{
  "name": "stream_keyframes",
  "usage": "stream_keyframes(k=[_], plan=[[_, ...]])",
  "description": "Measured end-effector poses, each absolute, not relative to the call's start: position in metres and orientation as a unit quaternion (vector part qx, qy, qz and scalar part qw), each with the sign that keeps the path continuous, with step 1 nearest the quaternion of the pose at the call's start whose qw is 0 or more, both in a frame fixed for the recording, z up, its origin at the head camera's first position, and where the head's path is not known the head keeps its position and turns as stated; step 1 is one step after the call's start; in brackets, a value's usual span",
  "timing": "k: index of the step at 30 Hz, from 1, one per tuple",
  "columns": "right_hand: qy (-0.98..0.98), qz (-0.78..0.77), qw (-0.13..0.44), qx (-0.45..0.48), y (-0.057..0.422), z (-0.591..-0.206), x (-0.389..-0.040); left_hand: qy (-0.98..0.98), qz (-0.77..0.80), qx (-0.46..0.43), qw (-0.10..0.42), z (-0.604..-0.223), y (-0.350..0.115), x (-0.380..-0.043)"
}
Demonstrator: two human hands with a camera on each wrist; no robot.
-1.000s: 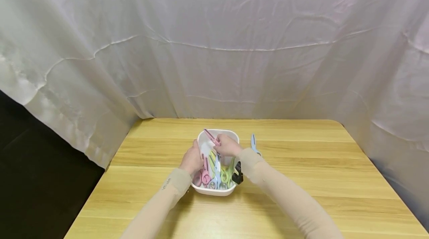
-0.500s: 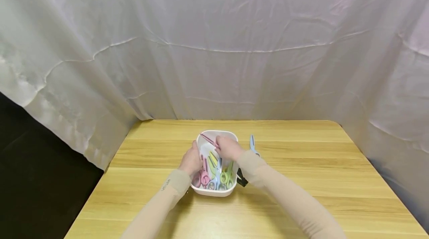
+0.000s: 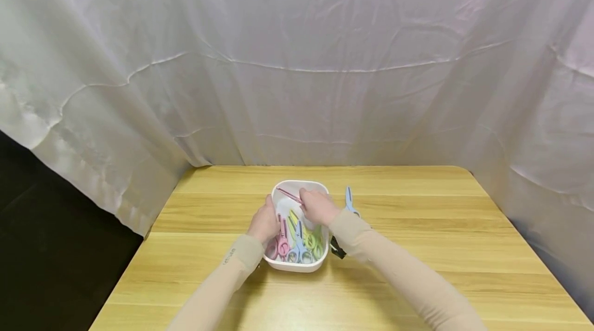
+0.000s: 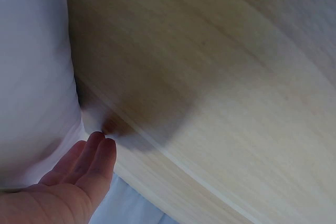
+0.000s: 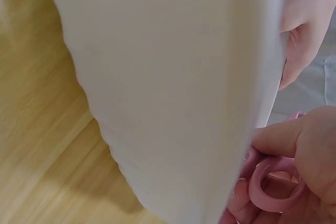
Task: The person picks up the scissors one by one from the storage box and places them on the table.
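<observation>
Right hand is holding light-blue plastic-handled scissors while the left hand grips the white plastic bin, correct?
Wrong colour: the right hand holds pink plastic-handled scissors, as the right wrist view shows. The left hand does grip the white plastic bin.

Forearms (image 3: 214, 279) stretched forward, converging; left hand (image 3: 264, 221) gripping, fingers (image 4: 100, 166) straight; right hand (image 3: 318, 206) curled, pinching

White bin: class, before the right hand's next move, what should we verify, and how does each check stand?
1. White bin steadied: ok; the left hand holds its left side.
2. Held pink scissors secure: ok; the right hand grips them by the handles.
3. Their blades closed: cannot tell; too small in the head view.
4. All scissors inside: not ok; blue scissors lie on the table, right of the bin.
</observation>
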State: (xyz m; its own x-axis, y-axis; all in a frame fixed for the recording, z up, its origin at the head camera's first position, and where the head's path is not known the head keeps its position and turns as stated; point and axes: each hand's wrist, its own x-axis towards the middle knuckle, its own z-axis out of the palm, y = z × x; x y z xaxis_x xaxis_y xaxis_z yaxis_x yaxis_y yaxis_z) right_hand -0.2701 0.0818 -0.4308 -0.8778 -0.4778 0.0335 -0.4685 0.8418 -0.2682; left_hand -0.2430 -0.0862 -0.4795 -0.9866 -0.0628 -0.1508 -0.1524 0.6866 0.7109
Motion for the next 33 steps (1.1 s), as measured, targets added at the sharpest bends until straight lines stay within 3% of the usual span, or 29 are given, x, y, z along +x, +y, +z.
stream_keyframes(k=[19, 33], plan=[[0.963, -0.122, -0.013, -0.24, 0.093, -0.434, -0.27, 0.915, 0.395, -0.054, 0.058, -0.48, -0.085, -0.242], [0.951, -0.185, -0.074, -0.238, 0.105, -0.439, -0.273, 0.917, 0.389, -0.057, 0.062, -0.48, -0.086, -0.242]])
